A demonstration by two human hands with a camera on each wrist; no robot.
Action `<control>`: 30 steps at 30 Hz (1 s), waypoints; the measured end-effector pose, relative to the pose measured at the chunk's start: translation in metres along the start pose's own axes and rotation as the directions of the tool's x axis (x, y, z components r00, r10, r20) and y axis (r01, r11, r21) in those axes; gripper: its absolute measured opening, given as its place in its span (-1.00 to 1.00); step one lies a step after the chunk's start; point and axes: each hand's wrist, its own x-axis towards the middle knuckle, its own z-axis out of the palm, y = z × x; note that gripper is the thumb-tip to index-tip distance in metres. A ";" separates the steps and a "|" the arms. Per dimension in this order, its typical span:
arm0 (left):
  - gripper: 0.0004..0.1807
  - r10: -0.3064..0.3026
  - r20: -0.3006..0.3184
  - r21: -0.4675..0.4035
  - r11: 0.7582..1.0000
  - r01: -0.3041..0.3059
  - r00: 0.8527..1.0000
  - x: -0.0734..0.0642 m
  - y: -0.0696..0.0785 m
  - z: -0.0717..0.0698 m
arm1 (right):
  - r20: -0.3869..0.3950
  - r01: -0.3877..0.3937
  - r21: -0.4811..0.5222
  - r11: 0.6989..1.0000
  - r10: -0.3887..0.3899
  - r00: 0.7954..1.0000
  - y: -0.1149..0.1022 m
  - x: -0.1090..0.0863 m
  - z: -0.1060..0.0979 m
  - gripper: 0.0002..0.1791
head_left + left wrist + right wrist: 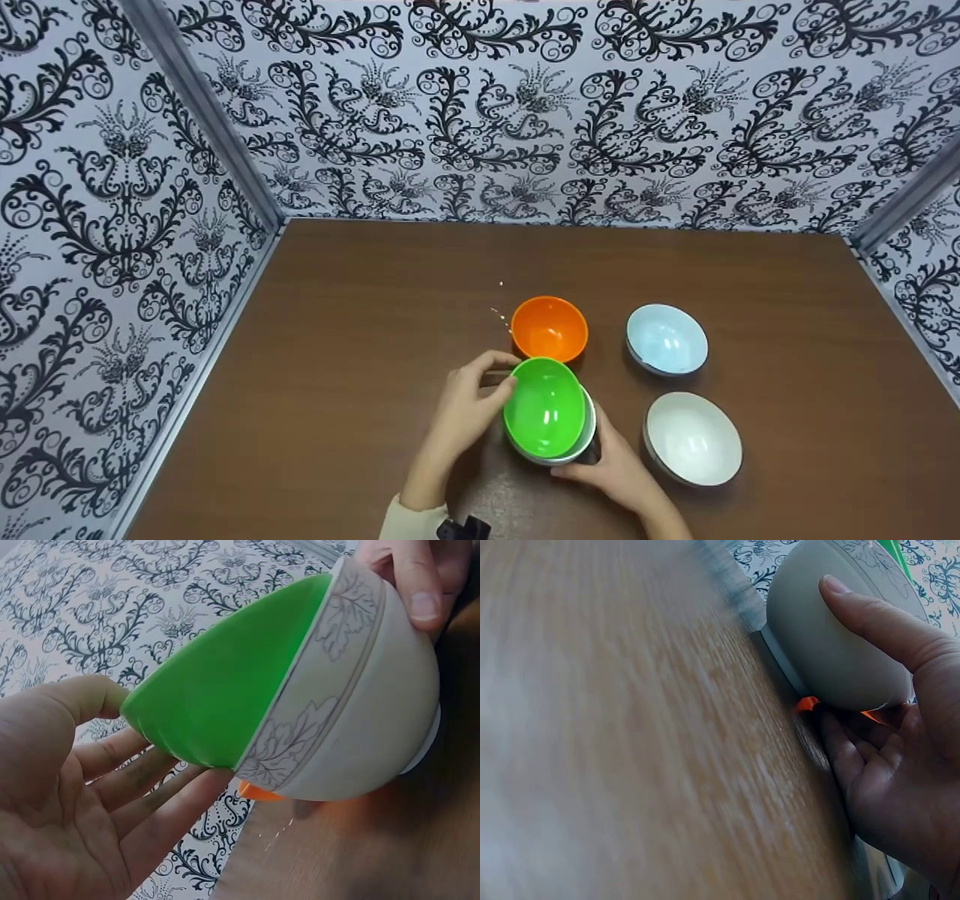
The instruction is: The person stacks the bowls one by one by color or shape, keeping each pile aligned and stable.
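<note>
Pinching the tilted green bowl (pixel 545 407) with your left hand (pixel 466 405), you have it partly inside (not fully seated in) the leaf-patterned bowl (pixel 367 712) your right hand (pixel 621 469) grips, leaving the orange bowl (pixel 550 328) at twelve o'clock, pale blue bowl (pixel 667 339) at two and white bowl (pixel 694 439) at three outside that pair.

Bowl tally first: 1 green bowl (pixel 545 405), 1 leaf-print bowl (pixel 360 682) right under it, 1 orange bowl (pixel 550 328) on far-edge side of that pair. Toward right edge, 2 more: 1 light blue bowl (pixel 667 337), 1 white bowl (pixel 694 439) closer to near edge. So yeah, 5 visible. Hands: 1 left hand (pixel 465 405), 1 right hand (pixel 619 463). Just 1 table (pixel 345 337). Patterned walls (pixel 525 112): 3, along left, far, right edges. White specks (pixel 502 316): several, too tiny for proper count.
</note>
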 end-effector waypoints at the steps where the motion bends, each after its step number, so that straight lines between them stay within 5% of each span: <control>1: -0.76 0.002 0.002 0.012 1.000 -0.002 1.000 0.000 0.000 0.001 | 0.005 -0.010 0.007 1.000 0.010 1.000 0.000 0.000 0.000 0.33; 30: -0.75 -0.034 -0.024 0.127 0.991 0.036 0.999 0.002 -0.015 0.010 | -0.004 -0.013 0.021 1.000 0.013 1.000 -0.002 -0.001 0.001 0.29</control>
